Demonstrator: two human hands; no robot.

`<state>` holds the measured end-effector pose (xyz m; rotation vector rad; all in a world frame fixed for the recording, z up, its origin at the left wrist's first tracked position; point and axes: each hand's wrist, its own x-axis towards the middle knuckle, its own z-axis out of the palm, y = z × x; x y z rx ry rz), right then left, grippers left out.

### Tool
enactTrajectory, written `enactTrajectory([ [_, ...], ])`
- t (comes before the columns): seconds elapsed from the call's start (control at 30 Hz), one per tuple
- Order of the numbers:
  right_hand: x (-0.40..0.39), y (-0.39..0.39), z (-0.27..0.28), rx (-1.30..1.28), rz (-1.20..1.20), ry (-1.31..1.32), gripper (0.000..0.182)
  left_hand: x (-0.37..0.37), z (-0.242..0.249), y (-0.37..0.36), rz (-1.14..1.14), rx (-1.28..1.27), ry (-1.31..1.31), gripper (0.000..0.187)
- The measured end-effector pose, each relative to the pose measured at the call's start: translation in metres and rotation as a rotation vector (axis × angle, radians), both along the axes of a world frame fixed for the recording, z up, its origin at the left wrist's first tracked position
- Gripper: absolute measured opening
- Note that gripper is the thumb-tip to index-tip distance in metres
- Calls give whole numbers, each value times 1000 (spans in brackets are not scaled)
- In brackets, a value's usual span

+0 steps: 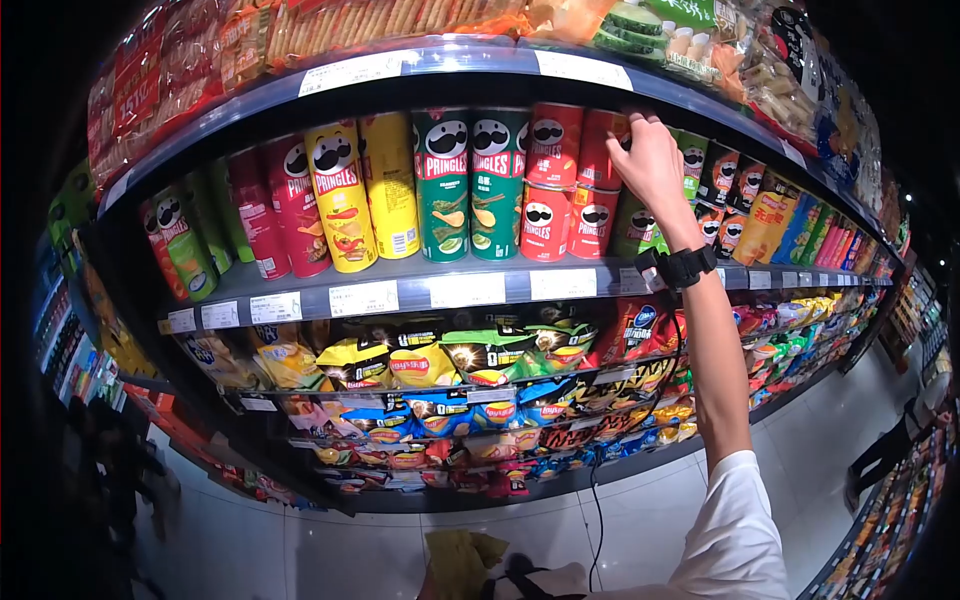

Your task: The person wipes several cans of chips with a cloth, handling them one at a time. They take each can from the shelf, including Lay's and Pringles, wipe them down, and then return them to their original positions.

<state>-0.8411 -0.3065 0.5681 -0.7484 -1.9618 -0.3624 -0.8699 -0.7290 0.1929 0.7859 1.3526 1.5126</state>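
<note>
In the head view we see our right hand (pixel 652 160) raised to the shelf (pixel 400 285) that carries the Pringles cans, its back towards us and a black wristband (pixel 682 267) on the wrist below it. The fingers (pixel 640 128) curl over the top of a small red can (pixel 600 148) that sits on a second short red can (pixel 590 230), towards the right end of the shelf. The fingertips are hidden behind the can's rim, so we cannot tell whether the hand has truly closed on it or only rests there. Our left hand does not appear.

Just left of that stack stands another stack of two short red cans (pixel 550 180), and further left two tall green cans (pixel 470 185) side by side, then yellow cans (pixel 365 195) and a tall red can (pixel 293 205), all upright and close together. More green cans (pixel 185 245) lean at the left end of the shelf. To the right of the hand, behind the wrist, stand dark and orange cans (pixel 745 205).

White price labels (pixel 465 290) run along the shelf's front edge. On the shelves beneath, crisp bags (pixel 420 365) are packed in rows. A white sleeve (pixel 735 540) covers our upper arm at the bottom of the view.
</note>
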Motion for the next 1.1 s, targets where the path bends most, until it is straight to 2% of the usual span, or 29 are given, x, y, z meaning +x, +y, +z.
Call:
enactTrajectory([
  [0.07, -1, 0, -2, 155, -57, 77, 38, 2, -10, -1, 10, 22, -193, 49],
  [0.13, -9, -2, -6, 254, 28, 133, 31, 5, -19, -3, 30, 50, -347, 50],
  [0.2, -20, -6, -6, 575, 98, -51, 28, 8, -27, -2, 43, 77, -479, 50],
  [0.27, -31, -9, -9, 540, 20, -138, 35, 12, -31, 0, 59, 98, -566, 51],
  [0.33, -36, -12, -10, 296, 28, -208, 44, 15, -32, 2, 68, 104, -615, 52],
  [0.37, -38, -13, -12, 298, 39, -206, 44, 15, -34, 4, 74, 108, -636, 52],
  [0.43, -39, -17, -21, 302, 266, 54, 47, 17, -37, 3, 92, 113, -671, 53],
  [0.47, -40, -19, -25, 302, 275, 55, 47, 17, -38, 2, 101, 116, -684, 53],
  [0.53, -39, -24, -33, 304, 491, 259, 52, 18, -40, 3, 113, 117, -715, 54],
  [0.57, -40, -26, -37, 304, 503, 322, 51, 19, -42, 3, 123, 118, -731, 54],
  [0.73, -32, -33, -53, 286, 644, 438, 47, 20, -46, 6, 184, 134, -812, 56],
  [0.8, -21, -41, -62, 397, 689, 442, 49, 18, -43, 5, 209, 169, -832, 57],
  [0.83, -16, -45, -71, 417, 788, 489, 55, 16, -42, 5, 223, 196, -851, 57],
  [0.87, -2, -65, -75, 489, 751, 458, 58, 12, -39, 6, 236, 230, -867, 58],
  [0.93, 22, -101, -98, 403, 847, 435, 64, 2, -24, 9, 282, 318, -843, 64],
  [0.97, 35, -120, -116, 285, 919, 409, 66, -4, -14, 12, 306, 369, -820, 70],
  [1.03, 58, -157, -158, -33, 1057, 230, 64, -14, -28, 16, 505, 392, -658, 66],
  [1.07, 66, -171, -180, -204, 1119, 155, 64, -11, 12, 23, 542, 370, -325, 64],
  [1.1, 72, -184, -205, -344, 1128, 126, 62, -14, 4, 27, 562, 451, -430, 62],
])
